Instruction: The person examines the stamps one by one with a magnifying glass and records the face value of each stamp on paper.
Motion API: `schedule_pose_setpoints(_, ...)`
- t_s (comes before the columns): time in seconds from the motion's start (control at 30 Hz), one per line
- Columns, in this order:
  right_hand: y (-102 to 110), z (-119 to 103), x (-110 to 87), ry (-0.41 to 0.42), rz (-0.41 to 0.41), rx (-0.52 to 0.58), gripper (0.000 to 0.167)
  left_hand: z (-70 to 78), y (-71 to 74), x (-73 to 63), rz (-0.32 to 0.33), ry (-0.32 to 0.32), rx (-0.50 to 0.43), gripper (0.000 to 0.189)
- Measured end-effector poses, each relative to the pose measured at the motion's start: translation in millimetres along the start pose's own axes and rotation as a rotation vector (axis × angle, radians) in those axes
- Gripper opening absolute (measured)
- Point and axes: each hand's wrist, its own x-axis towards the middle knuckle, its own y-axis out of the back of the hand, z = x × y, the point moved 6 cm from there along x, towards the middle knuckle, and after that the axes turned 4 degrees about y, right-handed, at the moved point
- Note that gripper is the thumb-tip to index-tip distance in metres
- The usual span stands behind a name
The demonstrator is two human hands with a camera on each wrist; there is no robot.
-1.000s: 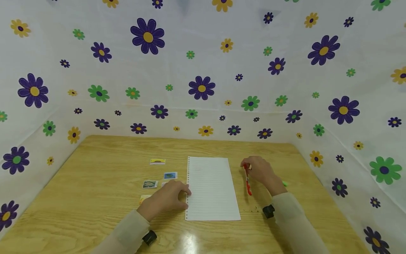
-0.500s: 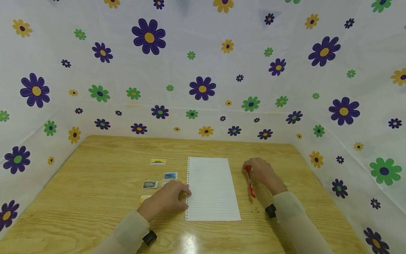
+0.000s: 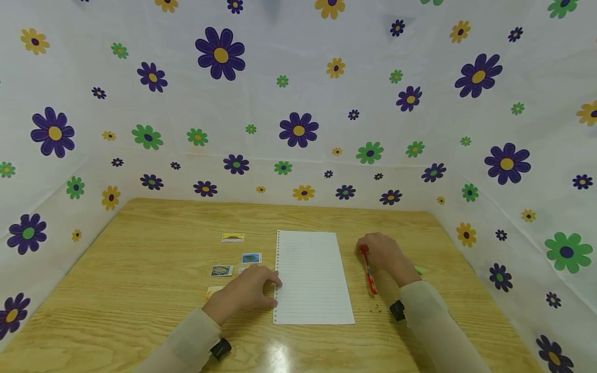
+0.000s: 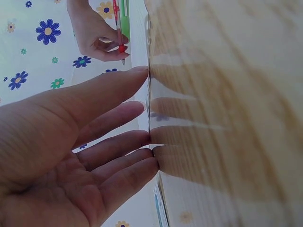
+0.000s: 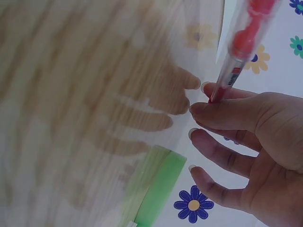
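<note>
A lined sheet of paper with punched holes down its left edge lies on the wooden table. My left hand rests at that holed edge, fingers loosely spread, with thumb and fingertips down at the paper's margin. To the right of the sheet, my right hand pinches a red pen with a clear barrel between thumb and index finger. In the right wrist view the held end of the pen sits between the fingertips, close over the table, while the other fingers are loosely bent.
Several small picture cards lie left of the paper, some partly hidden by my left hand. A green object lies beside my right wrist. Dark crumbs are scattered right of the sheet. A flower-patterned cloth surrounds the table.
My right hand has shifted slightly right and nearer to me, and the pen's free end has swung right and toward me. My left hand and the paper stay put.
</note>
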Motion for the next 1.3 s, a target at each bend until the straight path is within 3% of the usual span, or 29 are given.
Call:
schedule_pose_setpoints(1.1,-5.7,-7.0,0.6,-0.038,-0.031,-0.042,0.018,-0.8,-0.3,1.2,0.001,0.002,0.003,0.034)
schedule_pose_setpoints(1.3,-5.6,-7.0,-0.5,-0.025,-0.011,-0.028,0.017,-2.4,-0.6,0.9,-0.004,0.032,0.008,0.036)
